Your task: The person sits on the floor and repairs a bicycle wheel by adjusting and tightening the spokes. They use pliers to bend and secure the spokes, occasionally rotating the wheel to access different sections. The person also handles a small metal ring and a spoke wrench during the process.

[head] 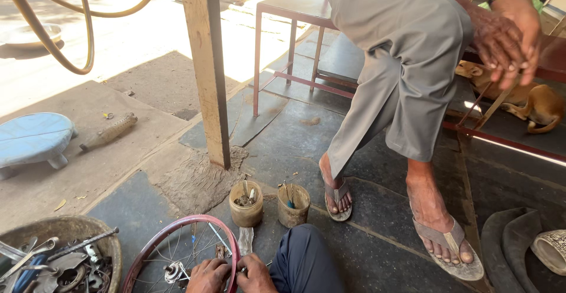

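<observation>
the bicycle wheel (177, 252) runs off the bottom edge, and so do both hands (233, 275) — what the fingers pinch is too small to tell. the seated person (407, 51) is cut off above the waist.

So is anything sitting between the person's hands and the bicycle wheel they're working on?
Nothing visible does. The left hand and right hand already rest on the red-rimmed wheel at its near edge. The two small tins stand beyond the rim, out of the way.
</observation>
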`<state>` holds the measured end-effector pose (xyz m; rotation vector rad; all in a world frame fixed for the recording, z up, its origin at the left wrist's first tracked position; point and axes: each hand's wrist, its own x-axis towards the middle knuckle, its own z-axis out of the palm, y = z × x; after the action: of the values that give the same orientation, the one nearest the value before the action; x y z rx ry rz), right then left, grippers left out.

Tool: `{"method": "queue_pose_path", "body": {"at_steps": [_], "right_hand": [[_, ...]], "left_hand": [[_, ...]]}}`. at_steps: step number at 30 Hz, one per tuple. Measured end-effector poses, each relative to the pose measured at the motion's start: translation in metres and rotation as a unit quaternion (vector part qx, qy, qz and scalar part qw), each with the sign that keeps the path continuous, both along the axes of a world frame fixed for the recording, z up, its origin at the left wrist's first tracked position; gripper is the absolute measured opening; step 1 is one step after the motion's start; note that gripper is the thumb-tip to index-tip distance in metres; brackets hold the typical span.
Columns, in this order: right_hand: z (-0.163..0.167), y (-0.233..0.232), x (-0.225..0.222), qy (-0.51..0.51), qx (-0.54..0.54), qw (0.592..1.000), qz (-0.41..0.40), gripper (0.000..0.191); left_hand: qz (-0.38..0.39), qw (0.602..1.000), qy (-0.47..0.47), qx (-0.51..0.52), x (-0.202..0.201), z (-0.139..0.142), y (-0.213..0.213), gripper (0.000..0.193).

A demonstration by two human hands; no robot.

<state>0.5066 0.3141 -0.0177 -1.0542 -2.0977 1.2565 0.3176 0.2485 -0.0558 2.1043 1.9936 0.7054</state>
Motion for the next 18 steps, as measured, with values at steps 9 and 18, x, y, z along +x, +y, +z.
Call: {"method": "queue_pose_path", "body": {"at_steps": [9, 18], "right_hand": [[-0.0026, 0.0009, -0.0017, 0.036, 0.016, 0.999, -0.021, 0.02], [-0.0104, 0.0021, -0.0038, 0.04, 0.03, 0.998, -0.038, 0.02]], "left_hand": [[0.054, 0.998, 0.002, -0.013, 0.008, 0.0018, 0.0067, 0.028], [0.01, 1.0, 0.006, 0.012, 0.0026, -0.0017, 0.0081, 0.028]]}}
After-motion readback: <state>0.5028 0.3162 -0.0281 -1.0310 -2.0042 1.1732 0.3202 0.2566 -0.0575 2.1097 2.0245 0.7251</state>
